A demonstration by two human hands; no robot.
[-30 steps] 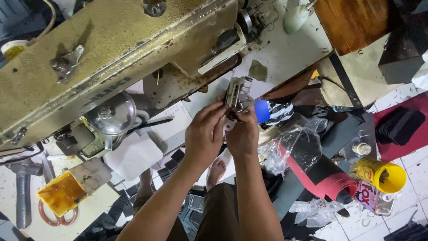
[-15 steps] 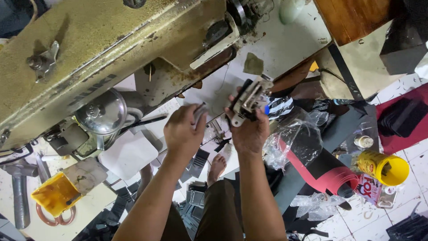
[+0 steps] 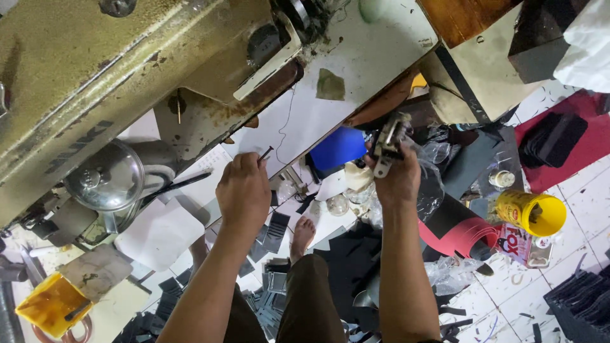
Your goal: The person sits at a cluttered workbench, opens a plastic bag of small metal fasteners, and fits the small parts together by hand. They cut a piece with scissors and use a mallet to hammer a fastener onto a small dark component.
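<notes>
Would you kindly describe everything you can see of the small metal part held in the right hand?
The metal part is a small, grey, worn-looking machine assembly with a bracket-like body and what seem to be screws or pins; finer detail is too small to tell. It looks like bare steel, dull and grimy. The right hand grips its lower end from below, holding it roughly upright, beside the edge of the white table and in front of a blue object.

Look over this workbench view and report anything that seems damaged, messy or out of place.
The sewing machine looks worn: rusty stains mark its underside. Black offcuts litter the floor. The right hand holds a detached metal part; the left hand pinches a thin dark tool.
</notes>
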